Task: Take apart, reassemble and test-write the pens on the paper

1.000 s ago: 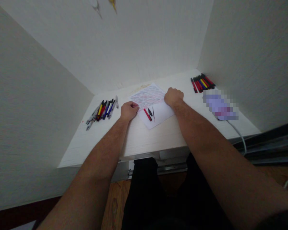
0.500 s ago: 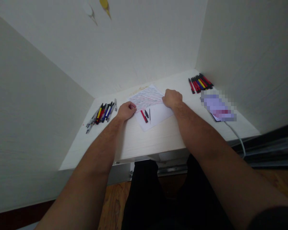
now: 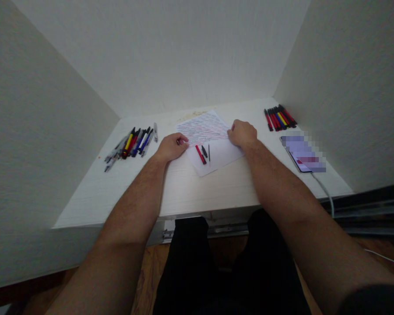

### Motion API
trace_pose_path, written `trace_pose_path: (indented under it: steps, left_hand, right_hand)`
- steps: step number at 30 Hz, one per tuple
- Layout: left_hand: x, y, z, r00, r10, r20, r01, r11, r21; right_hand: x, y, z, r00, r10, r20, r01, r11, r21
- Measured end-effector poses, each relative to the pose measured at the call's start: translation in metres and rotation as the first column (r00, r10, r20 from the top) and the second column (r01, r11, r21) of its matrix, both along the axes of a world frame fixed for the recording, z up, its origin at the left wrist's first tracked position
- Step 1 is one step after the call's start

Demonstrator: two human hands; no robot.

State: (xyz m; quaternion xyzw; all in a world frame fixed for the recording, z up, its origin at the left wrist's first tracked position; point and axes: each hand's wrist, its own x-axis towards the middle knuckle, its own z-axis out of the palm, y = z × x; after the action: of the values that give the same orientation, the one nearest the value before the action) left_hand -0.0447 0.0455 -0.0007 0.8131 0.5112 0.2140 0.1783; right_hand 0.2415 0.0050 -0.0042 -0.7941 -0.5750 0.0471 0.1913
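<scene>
The paper [image 3: 218, 143], scribbled on its far part and blank on its near part, lies on the desk [image 3: 210, 192], bearing a red barrel [image 3: 201, 155], a short black piece [image 3: 204, 152] and a thin refill [image 3: 209, 154]. At its left edge the person's left hand [image 3: 171, 146] has loosely curled fingers, at its right edge the right hand [image 3: 243, 133] has folded ones; whether either pinches it cannot be told. Pens [image 3: 131, 144] lie left of it, a phone [image 3: 297, 153] right

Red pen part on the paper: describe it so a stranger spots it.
On the white desk, paper lies between the left hand and right hand. On its blank part, left of two dark pieces, lies the red pen part, the only red piece.
</scene>
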Motion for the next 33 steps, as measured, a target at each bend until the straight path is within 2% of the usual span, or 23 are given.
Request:
trace_pose_path:
  steps: [5,12,18,25,29,33]
  left_hand:
    - [-0.004,0.000,0.003,0.998,-0.051,0.041,0.053,0.997,-0.052]
    - [0.003,0.002,0.001,1.000,-0.027,0.007,0.027,0.999,-0.018]
    - [0.007,-0.005,0.005,0.998,-0.017,-0.065,0.018,0.999,0.028]
    - [0.018,-0.020,0.009,0.998,0.058,0.001,-0.057,0.992,0.112]
    - [0.031,-0.035,0.012,1.000,-0.002,0.000,0.002,0.992,0.127]
    - [0.041,-0.043,0.014,0.997,0.006,-0.078,0.002,0.995,0.104]
  right_hand:
    - [0.000,0.000,0.001,0.999,-0.035,0.018,0.035,0.999,0.011]
    - [0.000,0.004,0.006,0.997,-0.074,0.009,0.074,0.997,-0.010]
    - [-0.001,0.008,0.009,0.993,-0.115,-0.015,0.114,0.992,-0.045]
    - [-0.005,-0.007,0.008,0.980,-0.187,-0.063,0.194,0.972,0.133]
    - [-0.011,-0.007,0.011,0.984,-0.163,-0.069,0.173,0.969,0.177]
    - [-0.021,-0.004,0.012,0.996,-0.049,-0.075,0.061,0.986,0.156]
